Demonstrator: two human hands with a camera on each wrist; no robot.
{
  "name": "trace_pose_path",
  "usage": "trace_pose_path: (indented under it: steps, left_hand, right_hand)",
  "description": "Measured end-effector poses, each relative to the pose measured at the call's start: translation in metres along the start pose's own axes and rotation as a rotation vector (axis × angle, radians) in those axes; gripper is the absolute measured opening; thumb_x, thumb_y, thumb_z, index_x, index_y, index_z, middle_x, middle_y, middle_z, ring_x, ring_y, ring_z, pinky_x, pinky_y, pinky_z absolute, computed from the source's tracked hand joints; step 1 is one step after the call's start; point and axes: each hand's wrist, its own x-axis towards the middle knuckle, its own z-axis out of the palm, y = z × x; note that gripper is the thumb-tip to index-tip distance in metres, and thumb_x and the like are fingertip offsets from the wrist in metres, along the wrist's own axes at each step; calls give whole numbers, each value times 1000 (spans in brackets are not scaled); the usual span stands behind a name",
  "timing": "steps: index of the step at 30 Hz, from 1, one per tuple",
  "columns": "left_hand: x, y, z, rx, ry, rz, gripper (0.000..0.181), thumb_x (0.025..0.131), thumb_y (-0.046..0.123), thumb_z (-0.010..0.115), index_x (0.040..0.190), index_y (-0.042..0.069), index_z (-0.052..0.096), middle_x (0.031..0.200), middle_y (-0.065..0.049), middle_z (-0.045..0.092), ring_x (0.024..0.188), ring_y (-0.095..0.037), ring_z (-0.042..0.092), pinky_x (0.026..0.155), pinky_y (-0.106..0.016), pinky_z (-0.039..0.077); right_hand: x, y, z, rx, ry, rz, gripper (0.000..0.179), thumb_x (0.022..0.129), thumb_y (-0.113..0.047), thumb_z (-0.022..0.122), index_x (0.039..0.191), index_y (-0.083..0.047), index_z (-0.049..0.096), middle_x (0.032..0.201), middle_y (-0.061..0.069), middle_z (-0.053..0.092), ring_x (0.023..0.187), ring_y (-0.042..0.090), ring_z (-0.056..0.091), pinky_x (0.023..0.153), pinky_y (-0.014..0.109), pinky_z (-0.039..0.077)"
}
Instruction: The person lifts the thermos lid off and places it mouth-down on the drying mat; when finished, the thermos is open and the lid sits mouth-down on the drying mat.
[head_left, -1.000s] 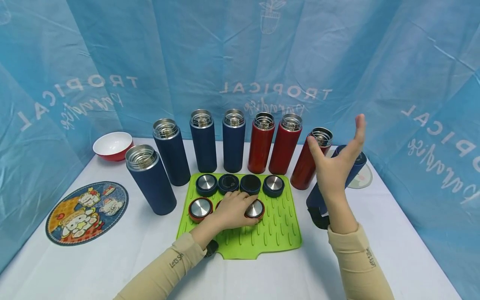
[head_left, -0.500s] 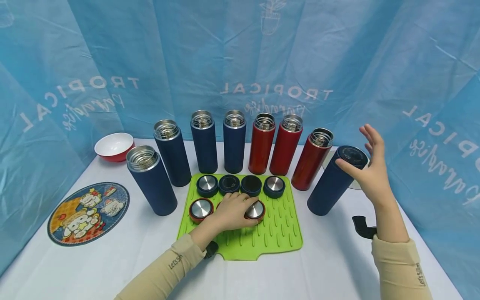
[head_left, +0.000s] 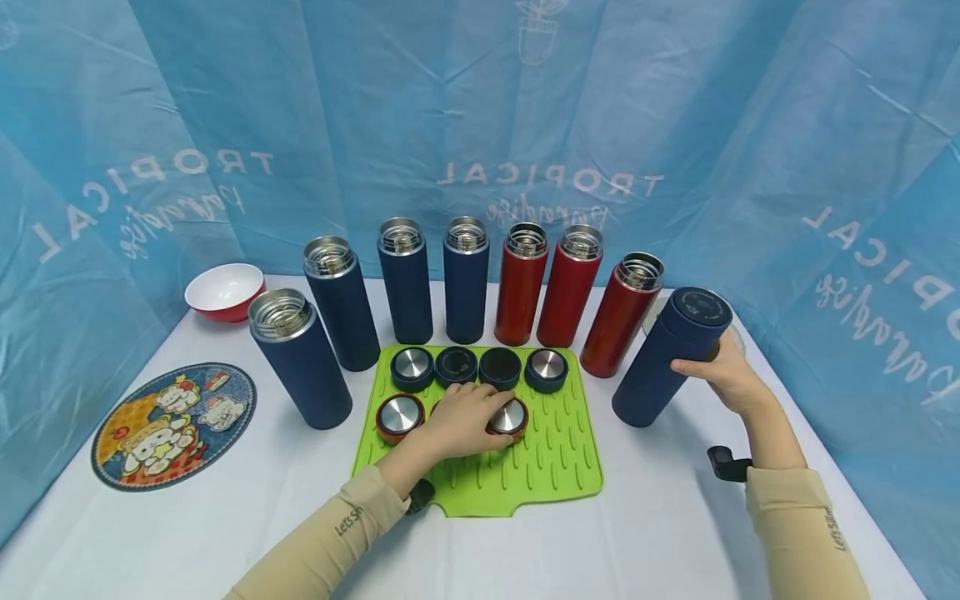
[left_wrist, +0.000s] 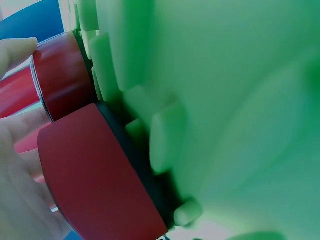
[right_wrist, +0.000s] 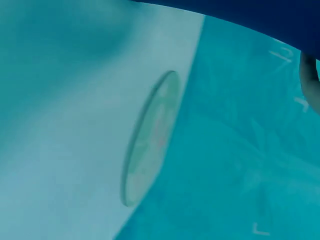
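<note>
On the green mat point(head_left: 540, 487), my left hand point(head_left: 465, 421) lies over the red-rimmed lids. It grips the right red lid point(head_left: 508, 417), thumb on the near side and fingers across the far side. Another red lid point(left_wrist: 100, 175) sits under the palm, mostly hidden from above. The left red lid point(head_left: 400, 417) is beside the wrist. My right hand point(head_left: 723, 371) holds the capped blue thermos point(head_left: 660, 367) at its upper right side, its thumb on the front and its other fingers hidden behind. Only the thermos's dark edge point(right_wrist: 260, 22) shows in the right wrist view.
Several blue lids point(head_left: 546, 370) line the mat's back. Uncapped blue bottles point(head_left: 405, 283) and red bottles point(head_left: 572, 287) stand in an arc behind it. A bowl point(head_left: 225, 292) and a cartoon placemat point(head_left: 174, 425) are at left; a round mat point(right_wrist: 150, 140) lies behind the thermos.
My right hand moved right from in front of the capped thermos, with fingers spread, then came down and took hold of its side. My left hand stayed on the lids.
</note>
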Motion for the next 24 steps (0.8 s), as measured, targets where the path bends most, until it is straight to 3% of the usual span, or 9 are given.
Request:
trace_pose_path:
  steps: [4,6,12,14,18,23,24]
  left_hand:
    - [0,0,0,0,4,6,61,82,47,63,134,17,50,123,-8,55,111,-28,51,88,-43,37]
    - [0,-1,0,-3,6,9,61,82,47,63,133,17,50,122,-8,56,110,-28,51,88,-42,37]
    - [-1,-1,0,-8,6,5,61,82,46,63,133,16,50,122,-9,55,110,-28,51,88,-43,37]
    - [0,-1,0,-1,7,6,61,82,46,63,133,17,50,122,-8,56,110,-28,51,88,-42,37]
    - [0,-1,0,-2,2,6,61,82,46,63,134,17,50,123,-8,55,110,-27,51,88,-42,37]
    - [0,0,-1,-9,-9,-2,61,82,46,63,135,17,49,124,-8,55,110,-27,51,88,-42,37]
    - [-1,0,-1,-9,-11,-3,61,82,46,63,135,17,49,124,-8,55,110,-27,51,88,-42,37]
  right_hand:
    - [0,13,1,50,-52,27,80,75,6,65,141,-23,29,124,-16,50,114,0,47,101,68,8]
    - [0,17,1,42,-81,31,80,75,6,65,141,-22,30,123,-18,52,113,-1,48,103,64,14]
    - [6,25,2,48,-150,21,80,74,6,65,142,-20,32,125,-16,53,116,1,49,103,65,15]
    - [7,28,2,58,-151,20,79,75,6,66,141,-21,33,124,-14,55,115,3,50,103,64,16]
    - [7,29,2,38,-119,22,77,74,6,66,139,-21,33,120,-12,57,113,5,53,104,49,30]
    - [7,26,7,-2,-106,10,80,75,5,65,142,-19,27,121,-14,55,110,3,54,102,61,23]
    - [8,24,9,-6,-109,2,81,75,5,65,143,-19,27,122,-13,55,110,4,54,102,59,25]
